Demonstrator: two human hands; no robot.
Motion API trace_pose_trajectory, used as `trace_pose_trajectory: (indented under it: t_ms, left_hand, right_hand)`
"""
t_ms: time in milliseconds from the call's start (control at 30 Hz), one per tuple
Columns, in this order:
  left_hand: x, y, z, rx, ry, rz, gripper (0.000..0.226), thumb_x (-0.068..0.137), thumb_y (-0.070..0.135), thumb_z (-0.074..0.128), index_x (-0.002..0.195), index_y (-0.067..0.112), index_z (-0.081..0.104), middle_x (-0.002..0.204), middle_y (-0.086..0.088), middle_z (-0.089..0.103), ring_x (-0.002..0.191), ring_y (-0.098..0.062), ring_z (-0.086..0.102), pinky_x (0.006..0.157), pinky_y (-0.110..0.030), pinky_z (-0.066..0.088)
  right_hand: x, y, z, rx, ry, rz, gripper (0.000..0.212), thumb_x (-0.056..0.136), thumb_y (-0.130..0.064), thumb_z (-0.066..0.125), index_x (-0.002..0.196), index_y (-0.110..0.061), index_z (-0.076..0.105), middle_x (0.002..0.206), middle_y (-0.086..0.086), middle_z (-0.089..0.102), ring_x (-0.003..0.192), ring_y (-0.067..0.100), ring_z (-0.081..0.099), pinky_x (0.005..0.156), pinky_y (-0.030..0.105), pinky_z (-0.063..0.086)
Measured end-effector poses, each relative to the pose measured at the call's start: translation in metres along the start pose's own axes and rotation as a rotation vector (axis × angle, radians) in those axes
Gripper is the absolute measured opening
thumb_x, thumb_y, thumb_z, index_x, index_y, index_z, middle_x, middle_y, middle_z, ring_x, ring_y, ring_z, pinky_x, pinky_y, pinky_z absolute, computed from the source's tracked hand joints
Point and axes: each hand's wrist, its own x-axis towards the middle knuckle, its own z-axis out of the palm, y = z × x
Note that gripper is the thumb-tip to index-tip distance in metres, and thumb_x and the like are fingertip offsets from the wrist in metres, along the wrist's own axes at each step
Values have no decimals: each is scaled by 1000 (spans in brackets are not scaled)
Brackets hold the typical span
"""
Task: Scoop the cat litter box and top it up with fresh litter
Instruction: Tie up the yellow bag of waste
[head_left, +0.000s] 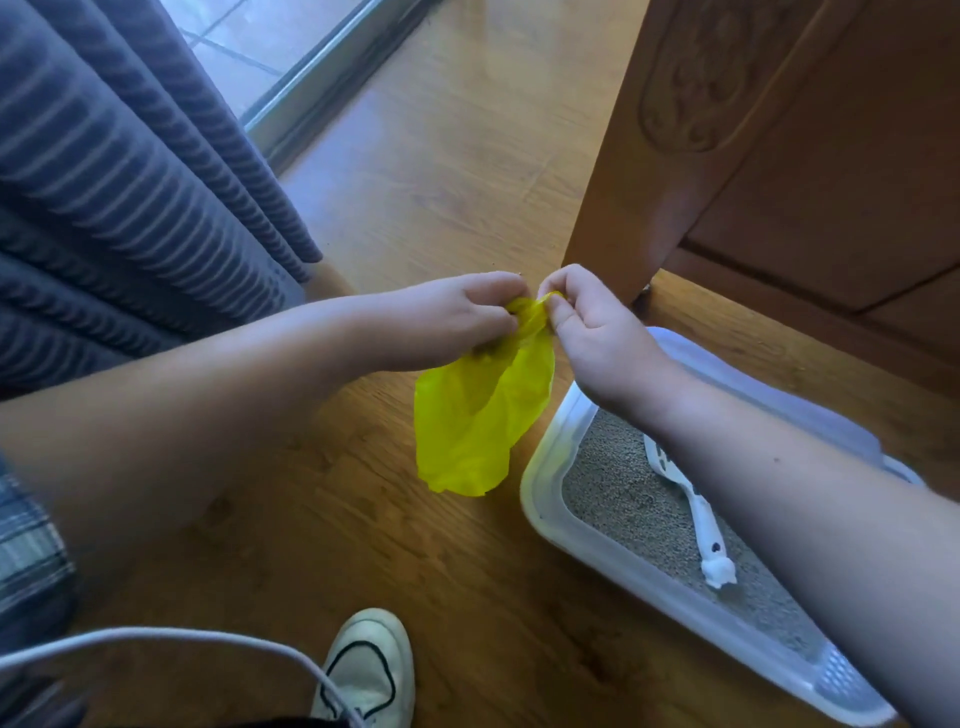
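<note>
Left hand (447, 322), right hand (587, 332) pinch yellow bag (483, 431) top; right forearm (779, 467) partly hides litter box (540, 499), scoop (701, 514).

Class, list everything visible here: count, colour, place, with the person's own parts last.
Thin yellow plastic bag: one, yellow, hanging from both hands
White plastic litter box: one, white, floor, right
Grey granular litter: one bed, grey, inside the box
White plastic scoop: one, white, lying on the litter
Striped fabric curtain: one, grey-blue, left
Carved wooden furniture: one, brown, upper right
Wooden plank floor: one, brown, underneath
Thin cable: one, white, bottom left
Canvas shoe: one, white, bottom centre
Left hand: one, pinching bag's top
Right hand: one, pinching bag's top
</note>
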Motion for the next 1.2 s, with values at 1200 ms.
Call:
trace_pose_trajectory:
  t_ms: [1200]
  left_hand:
    - [-31, 112, -29, 607, 346, -192, 30, 89, 19, 57, 112, 34, 70, 96, 6, 66, 91, -17, 62, 72, -25, 44]
  right_hand:
    - [-15, -87, -46, -110, -12, -13, 58, 88, -11, 61, 138, -34, 45, 103, -9, 53, 96, 12, 51, 78, 23, 33]
